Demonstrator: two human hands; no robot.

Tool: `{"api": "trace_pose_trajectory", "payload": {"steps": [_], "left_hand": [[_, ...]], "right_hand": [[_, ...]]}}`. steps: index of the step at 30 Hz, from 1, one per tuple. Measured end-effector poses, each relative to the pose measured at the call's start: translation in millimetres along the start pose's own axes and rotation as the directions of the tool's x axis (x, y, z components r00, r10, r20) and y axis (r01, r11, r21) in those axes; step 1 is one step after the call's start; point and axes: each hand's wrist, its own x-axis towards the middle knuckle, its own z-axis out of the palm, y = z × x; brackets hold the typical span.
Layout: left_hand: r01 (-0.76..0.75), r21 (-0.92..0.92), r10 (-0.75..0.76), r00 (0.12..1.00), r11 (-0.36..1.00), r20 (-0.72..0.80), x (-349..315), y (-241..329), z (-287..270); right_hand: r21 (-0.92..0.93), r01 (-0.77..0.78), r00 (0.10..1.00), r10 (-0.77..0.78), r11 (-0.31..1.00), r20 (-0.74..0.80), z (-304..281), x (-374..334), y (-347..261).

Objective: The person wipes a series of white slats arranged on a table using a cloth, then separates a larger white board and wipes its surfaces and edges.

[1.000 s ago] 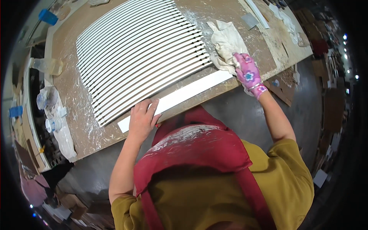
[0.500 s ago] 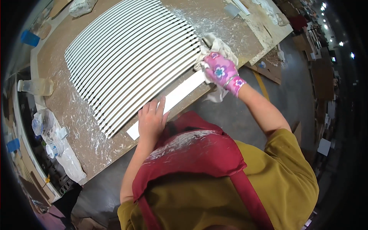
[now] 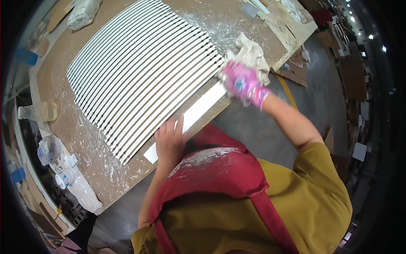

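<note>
A long flat white strip [image 3: 204, 106] lies along the near edge of the worktable. My bare left hand [image 3: 170, 143] rests flat on its left part, fingers stretched out and slightly apart. At the strip's right end, my right hand [image 3: 243, 82], in a pink flowered glove, is closed on a crumpled off-white rag [image 3: 250, 51]. Motion blurs this hand, and its fingertips are hidden. Just beyond the strip lies a panel of many narrow white slats [image 3: 144, 74], set in parallel rows with dark gaps and small dark pegs along both ends.
The brown worktable [image 3: 127, 180] is streaked with white residue. A bottle of yellowish liquid [image 3: 42, 111], a plastic jar [image 3: 64, 179] and plastic sheeting [image 3: 86, 194] sit on its left side. A wrapped bundle [image 3: 83, 13] lies far left. Grey floor [image 3: 249, 129] shows at right.
My right hand has shifted slightly left and down at the strip's end, and the rag now spreads out beyond it. My left hand stays on the strip; the whole view has shifted a little.
</note>
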Motion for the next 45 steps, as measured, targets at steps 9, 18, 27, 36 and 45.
{"api": "trace_pose_trajectory", "payload": {"steps": [9,18,27,36,45], "left_hand": [[0.010,-0.059,-0.008,0.999,0.998,0.046,6.4,3.5,-7.6],[0.060,-0.098,-0.057,0.998,0.993,0.029,-25.7,-9.7,-22.0],[0.023,-0.208,-0.033,0.999,0.978,-0.041,-24.3,-8.9,-18.7],[0.053,-0.190,-0.056,0.998,0.980,-0.010,-22.0,-8.9,-16.6],[0.018,-0.164,-0.018,1.000,0.986,-0.001,-17.9,-7.7,-17.0]], "right_hand": [[0.200,-0.067,0.903,0.145,0.978,-0.404,44.1,15.0,198.2],[0.290,0.229,0.973,-0.225,0.929,-0.045,-27.8,-51.2,-39.9],[0.047,0.224,0.972,-0.219,0.974,-0.085,23.7,-9.8,-11.5],[0.008,0.419,0.814,-0.372,0.908,-0.445,45.5,-10.0,-3.4],[0.100,-0.156,0.947,0.177,0.983,-0.269,12.9,5.3,139.5]]}}
